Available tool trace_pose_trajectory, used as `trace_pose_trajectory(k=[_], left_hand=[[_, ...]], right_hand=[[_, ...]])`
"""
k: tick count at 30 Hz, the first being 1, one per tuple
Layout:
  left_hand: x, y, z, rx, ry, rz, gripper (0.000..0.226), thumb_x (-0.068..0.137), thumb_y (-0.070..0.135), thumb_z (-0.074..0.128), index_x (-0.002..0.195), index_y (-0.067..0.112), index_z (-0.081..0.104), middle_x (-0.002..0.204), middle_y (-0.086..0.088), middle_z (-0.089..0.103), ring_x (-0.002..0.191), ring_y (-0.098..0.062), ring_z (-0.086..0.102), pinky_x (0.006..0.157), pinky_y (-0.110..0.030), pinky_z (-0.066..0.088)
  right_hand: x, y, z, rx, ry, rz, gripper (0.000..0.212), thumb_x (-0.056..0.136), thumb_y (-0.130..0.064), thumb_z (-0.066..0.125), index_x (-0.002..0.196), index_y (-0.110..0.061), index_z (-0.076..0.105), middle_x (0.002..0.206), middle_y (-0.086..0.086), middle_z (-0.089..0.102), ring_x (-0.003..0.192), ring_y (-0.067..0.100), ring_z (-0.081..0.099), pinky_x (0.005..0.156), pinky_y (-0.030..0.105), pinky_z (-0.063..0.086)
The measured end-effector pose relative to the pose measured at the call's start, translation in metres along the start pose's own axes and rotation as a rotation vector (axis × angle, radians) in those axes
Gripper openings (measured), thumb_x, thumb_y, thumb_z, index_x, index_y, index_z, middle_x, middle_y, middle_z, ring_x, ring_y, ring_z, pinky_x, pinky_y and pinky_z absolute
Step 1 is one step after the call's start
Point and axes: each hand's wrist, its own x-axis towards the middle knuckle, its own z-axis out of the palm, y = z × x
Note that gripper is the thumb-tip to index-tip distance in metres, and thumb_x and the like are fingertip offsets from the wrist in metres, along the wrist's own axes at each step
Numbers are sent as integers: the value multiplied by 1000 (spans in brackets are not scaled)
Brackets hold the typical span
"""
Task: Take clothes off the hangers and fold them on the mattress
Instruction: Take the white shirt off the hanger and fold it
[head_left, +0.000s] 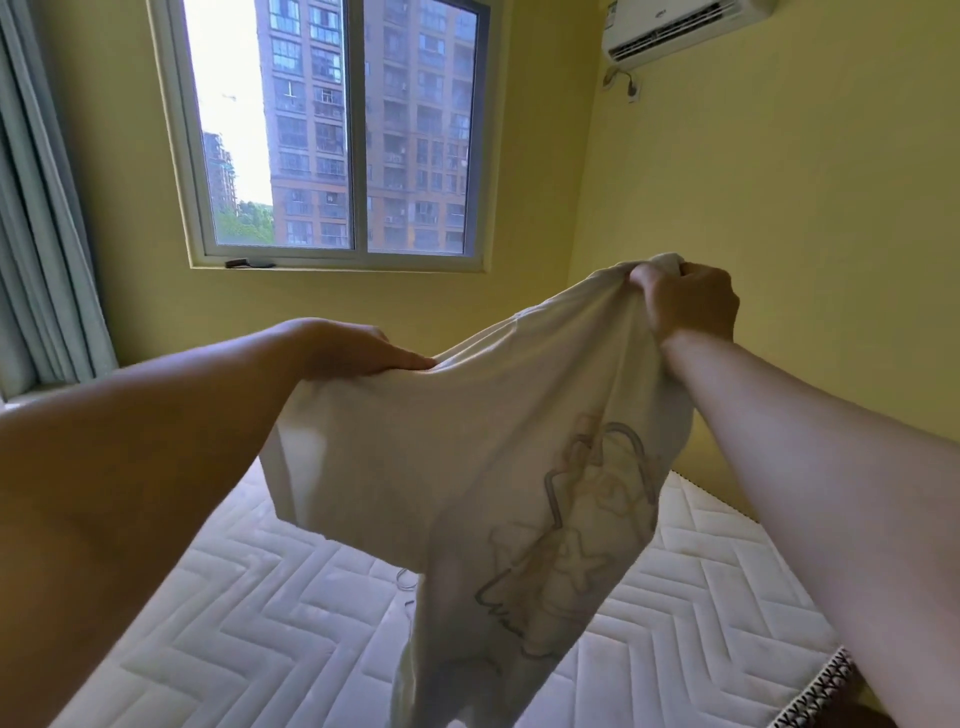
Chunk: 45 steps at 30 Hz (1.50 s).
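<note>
**Shirt in the air, two grips, one of them thin**

Head view: I hold the shirt (467, 467) up over the mattress (260, 623), clear of it. My right hand (685, 301) is high, fisted tight round a bunched corner. My left hand (358, 351) sits lower, with fingers laid nearly straight along the top edge and the thumb hidden under the cloth. I judge it a pinch, and the weaker grip.

That's the risk: the edge could slide out from those flat fingers and the shirt drop in a heap off my right fist. It also hangs twisted, so laying it down like this would likely crease it.

Containers? None in sight, no basket and no box. There's only a thin looped thing on the mattress under the shirt, too small to name.
</note>
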Motion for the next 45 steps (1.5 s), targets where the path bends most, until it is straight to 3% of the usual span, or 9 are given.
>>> trace_pose_trajectory(k=[7, 12, 15, 21, 27, 34, 37, 40, 45], left_hand=[[32, 9, 11, -25, -120, -64, 45, 81, 60, 56, 87, 18, 73, 84, -1, 75, 80, -19, 70, 72, -29, 54], [101, -10, 56, 8, -112, -66, 21, 68, 28, 68, 80, 11, 66, 71, -6, 66, 60, -22, 61, 61, -25, 49], [166, -34, 97, 117, -193, -112, 21, 63, 19, 65, 82, 10, 65, 81, -8, 63, 72, -25, 59, 67, -28, 47], [304, -85, 188, 485, -203, -139, 30, 93, 15, 47, 113, -1, 62, 118, -16, 60, 102, -27, 55, 89, -30, 42], [421, -146, 281, 532, -159, -213, 31, 98, 23, 36, 113, 10, 60, 118, -12, 59, 109, -30, 54, 92, -34, 43], [517, -204, 344, 416, 50, -206, 27, 100, 33, 36, 87, 12, 47, 106, -22, 59, 100, -35, 54, 70, -32, 36], [536, -220, 364, 404, 201, -230, 29, 100, 35, 36, 90, 10, 47, 103, -23, 58, 96, -37, 55, 68, -33, 34], [542, -230, 385, 444, 220, -234, 30, 99, 32, 40, 97, 4, 52, 104, -25, 59, 95, -39, 56, 68, -34, 36], [556, -227, 400, 219, 81, -383, 23, 82, 24, 61, 69, 10, 47, 83, -14, 59, 76, -28, 51, 53, -27, 34]], right_hand=[[23, 20, 2, -77, 2, 93, 21, 84, -35, 54, 95, -20, 64, 92, 3, 54, 86, 24, 48, 73, 26, 36], [58, 87, 51, -336, -109, 184, 27, 87, -34, 44, 99, -18, 62, 108, 11, 61, 99, 31, 55, 91, 32, 42], [82, 157, 103, -500, -220, 226, 32, 90, -31, 41, 111, -21, 63, 119, 9, 60, 112, 29, 52, 102, 35, 30], [128, 308, 203, -809, -434, 266, 25, 95, -25, 34, 109, -25, 55, 110, 11, 58, 112, 28, 48, 95, 38, 25], [152, 445, 296, -979, -480, 339, 30, 98, -26, 40, 117, -16, 61, 128, 13, 45, 120, 32, 39, 98, 38, 30], [175, 548, 381, -744, -433, 405, 27, 97, -24, 44, 115, -15, 61, 121, 16, 58, 112, 35, 55, 84, 34, 41], [171, 577, 416, -538, -415, 480, 34, 97, -22, 38, 129, -16, 47, 130, 15, 54, 117, 34, 51, 87, 33, 40], [145, 599, 441, -456, -640, 522, 59, 96, -18, 40, 149, -25, 16, 148, 7, 38, 129, 31, 42, 103, 32, 34], [81, 628, 450, -441, -915, 611, 63, 89, -16, 44, 147, -29, 25, 147, 9, 37, 127, 32, 44, 106, 39, 37]])
